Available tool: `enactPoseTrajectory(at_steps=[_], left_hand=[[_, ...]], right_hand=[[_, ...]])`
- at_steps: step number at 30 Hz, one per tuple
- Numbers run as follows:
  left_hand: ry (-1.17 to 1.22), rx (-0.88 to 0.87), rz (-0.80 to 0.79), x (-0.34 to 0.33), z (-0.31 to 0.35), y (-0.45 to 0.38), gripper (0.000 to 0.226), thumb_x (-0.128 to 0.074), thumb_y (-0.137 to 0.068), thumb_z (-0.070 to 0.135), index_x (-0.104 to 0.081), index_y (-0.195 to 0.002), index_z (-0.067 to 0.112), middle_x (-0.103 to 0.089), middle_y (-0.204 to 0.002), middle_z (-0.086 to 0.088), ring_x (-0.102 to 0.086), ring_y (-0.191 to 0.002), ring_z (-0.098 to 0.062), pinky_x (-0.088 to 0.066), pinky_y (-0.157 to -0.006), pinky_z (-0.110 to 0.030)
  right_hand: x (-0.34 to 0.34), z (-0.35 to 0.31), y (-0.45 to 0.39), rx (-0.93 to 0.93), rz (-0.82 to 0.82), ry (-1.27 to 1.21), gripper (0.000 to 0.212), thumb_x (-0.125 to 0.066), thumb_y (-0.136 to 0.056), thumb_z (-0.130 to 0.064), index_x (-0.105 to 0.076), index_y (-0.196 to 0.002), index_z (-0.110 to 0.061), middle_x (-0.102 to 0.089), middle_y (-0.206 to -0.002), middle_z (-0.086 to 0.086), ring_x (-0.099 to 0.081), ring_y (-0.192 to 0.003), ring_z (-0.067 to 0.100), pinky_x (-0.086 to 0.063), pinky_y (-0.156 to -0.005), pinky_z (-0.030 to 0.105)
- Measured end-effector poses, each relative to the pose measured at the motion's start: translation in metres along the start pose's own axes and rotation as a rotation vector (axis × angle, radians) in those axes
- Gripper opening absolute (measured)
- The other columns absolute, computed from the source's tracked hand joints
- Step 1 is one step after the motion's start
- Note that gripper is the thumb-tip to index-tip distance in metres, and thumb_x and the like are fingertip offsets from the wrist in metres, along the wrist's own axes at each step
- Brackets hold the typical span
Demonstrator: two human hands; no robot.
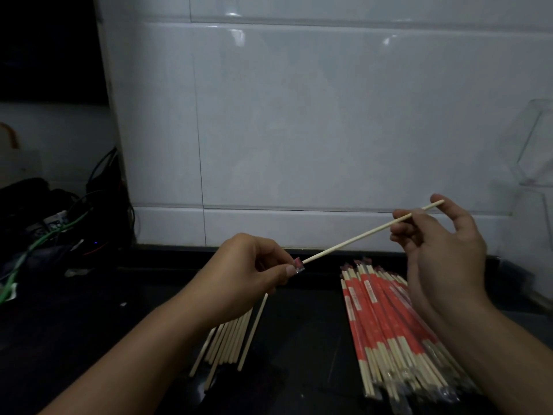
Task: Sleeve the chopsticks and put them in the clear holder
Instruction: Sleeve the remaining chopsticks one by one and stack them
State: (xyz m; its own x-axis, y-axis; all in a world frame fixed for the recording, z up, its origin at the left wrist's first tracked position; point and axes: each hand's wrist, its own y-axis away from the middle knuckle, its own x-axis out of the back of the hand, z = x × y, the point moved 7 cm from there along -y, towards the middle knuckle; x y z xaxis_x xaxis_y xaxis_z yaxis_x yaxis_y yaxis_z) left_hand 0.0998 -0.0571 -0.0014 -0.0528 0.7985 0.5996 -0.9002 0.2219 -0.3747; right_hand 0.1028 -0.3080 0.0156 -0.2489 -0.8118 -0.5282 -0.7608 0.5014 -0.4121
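A pale wooden chopstick (pixel 353 239) slants in the air between my hands. My right hand (pixel 440 250) pinches its upper end. My left hand (pixel 248 274) pinches a small red-and-clear sleeve mouth (pixel 298 262) at the chopstick's lower tip. Under my left forearm, several bare chopsticks (pixel 230 339) lie on the dark counter (pixel 302 339). A pile of sleeved chopsticks (pixel 389 322) in red-and-clear wrappers lies at the right, partly behind my right wrist. The clear holder (pixel 535 145) stands at the far right edge against the wall.
White wall tiles (pixel 299 115) rise right behind the counter. At the left lie tangled black and green cables (pixel 45 232) and dark items. The counter is black and dim.
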Motion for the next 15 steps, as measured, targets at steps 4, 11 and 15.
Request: enactPoseTrajectory(at_steps=[4, 11, 15], left_hand=[[0.001, -0.008, 0.021, -0.0002, -0.0021, -0.0013, 0.008, -0.072, -0.088, 0.033, -0.074, -0.084, 0.027, -0.073, -0.072, 0.006, -0.069, -0.066, -0.009, -0.059, -0.068, -0.032], [-0.042, -0.014, 0.007, -0.0026, -0.0019, -0.0008, 0.012, -0.07, -0.091, 0.035, -0.072, -0.08, 0.032, -0.071, -0.07, 0.01, -0.063, -0.061, -0.001, -0.046, -0.055, -0.015], [-0.032, -0.018, -0.008, -0.0038, -0.0006, -0.0005, 0.012, -0.07, -0.091, 0.037, -0.072, -0.08, 0.032, -0.071, -0.069, 0.012, -0.064, -0.062, 0.0, -0.045, -0.056, -0.014]], right_hand=[[-0.0007, 0.0006, 0.0007, -0.001, -0.007, 0.008, 0.035, -0.052, -0.098, -0.002, -0.052, -0.127, -0.02, -0.069, -0.085, 0.013, -0.063, -0.064, 0.011, -0.054, -0.066, 0.023], [-0.0003, 0.0025, 0.0014, -0.008, -0.014, 0.005, 0.035, -0.052, -0.097, -0.002, -0.053, -0.127, -0.021, -0.07, -0.084, 0.011, -0.064, -0.065, 0.011, -0.054, -0.066, 0.023], [0.0003, 0.0027, 0.0, -0.007, -0.009, -0.007, 0.034, -0.052, -0.098, -0.001, -0.053, -0.126, -0.02, -0.07, -0.083, 0.012, -0.063, -0.063, 0.011, -0.054, -0.065, 0.023]])
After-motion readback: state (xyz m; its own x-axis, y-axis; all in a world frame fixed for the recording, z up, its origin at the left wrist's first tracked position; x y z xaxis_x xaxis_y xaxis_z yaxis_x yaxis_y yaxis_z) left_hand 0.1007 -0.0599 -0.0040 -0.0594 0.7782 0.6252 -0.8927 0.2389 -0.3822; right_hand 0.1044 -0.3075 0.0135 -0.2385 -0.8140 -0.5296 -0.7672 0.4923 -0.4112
